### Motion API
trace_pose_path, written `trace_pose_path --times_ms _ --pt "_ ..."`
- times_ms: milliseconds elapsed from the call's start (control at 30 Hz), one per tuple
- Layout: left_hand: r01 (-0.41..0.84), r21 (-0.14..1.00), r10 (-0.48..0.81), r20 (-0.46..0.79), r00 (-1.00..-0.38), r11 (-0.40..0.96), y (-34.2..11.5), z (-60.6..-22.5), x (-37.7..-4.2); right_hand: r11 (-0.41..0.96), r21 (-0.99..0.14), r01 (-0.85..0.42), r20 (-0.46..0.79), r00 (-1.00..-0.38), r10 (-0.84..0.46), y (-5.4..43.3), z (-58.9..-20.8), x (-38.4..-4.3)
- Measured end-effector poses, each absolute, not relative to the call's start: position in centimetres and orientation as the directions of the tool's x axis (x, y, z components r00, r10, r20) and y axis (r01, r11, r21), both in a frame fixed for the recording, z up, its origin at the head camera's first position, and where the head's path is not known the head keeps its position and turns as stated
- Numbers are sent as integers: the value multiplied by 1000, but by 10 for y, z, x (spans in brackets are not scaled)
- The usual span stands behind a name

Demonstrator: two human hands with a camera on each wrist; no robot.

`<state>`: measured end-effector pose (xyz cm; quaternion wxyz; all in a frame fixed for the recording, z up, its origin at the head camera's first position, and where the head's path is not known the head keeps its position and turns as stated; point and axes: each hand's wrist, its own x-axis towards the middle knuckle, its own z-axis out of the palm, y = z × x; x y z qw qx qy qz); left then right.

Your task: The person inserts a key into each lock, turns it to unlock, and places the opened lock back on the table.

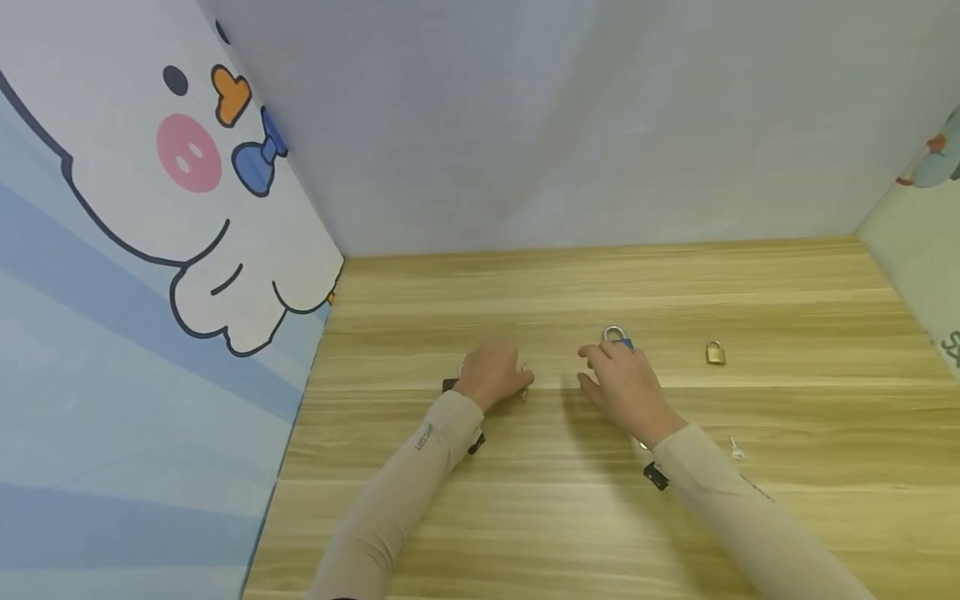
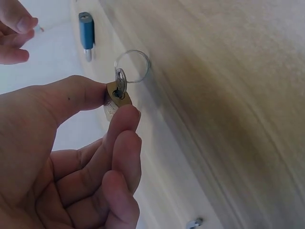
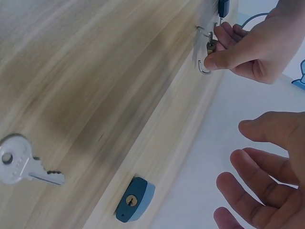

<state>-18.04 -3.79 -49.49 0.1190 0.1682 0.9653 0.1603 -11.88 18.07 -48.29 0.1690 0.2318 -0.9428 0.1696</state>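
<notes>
My left hand (image 1: 491,371) pinches a small brass padlock (image 2: 112,107) between thumb and index finger. A key (image 2: 121,81) stands in its keyhole, with a wire ring (image 2: 147,67) hanging from the key. In the right wrist view its shackle (image 3: 204,70) sticks out past the thumb. My right hand (image 1: 622,387) is held above the table with relaxed, spread fingers and nothing in them. Just beyond it lies a blue padlock (image 1: 621,342), partly hidden in the head view; its keyhole face shows in the right wrist view.
Farther right lie another brass padlock (image 1: 715,355) and a loose silver key (image 1: 737,452). A dark padlock (image 3: 223,8) lies beyond my left hand, mostly covered in the head view. Printed panels (image 1: 150,333) and a pale wall (image 1: 600,125) border the wooden table (image 1: 525,292).
</notes>
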Motion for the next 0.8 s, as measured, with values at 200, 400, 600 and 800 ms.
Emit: trace_pose_path --times_ms 200,400,600,800 --pt "280 325 348 -177 -920 904 -37 -499 -179 832 -251 -494 404 -835 -374 184 -483 -116" --pt "286 257 334 -168 -927 923 -36 -501 -181 829 -257 -496 412 -832 -371 189 -483 -114" --pt "285 226 328 -184 -927 932 -36 -503 -180 842 -259 -474 404 -845 -351 194 -482 -113" --pt "282 231 330 -203 -922 931 -37 -504 -179 846 -275 -457 397 -855 -334 201 -477 -109"
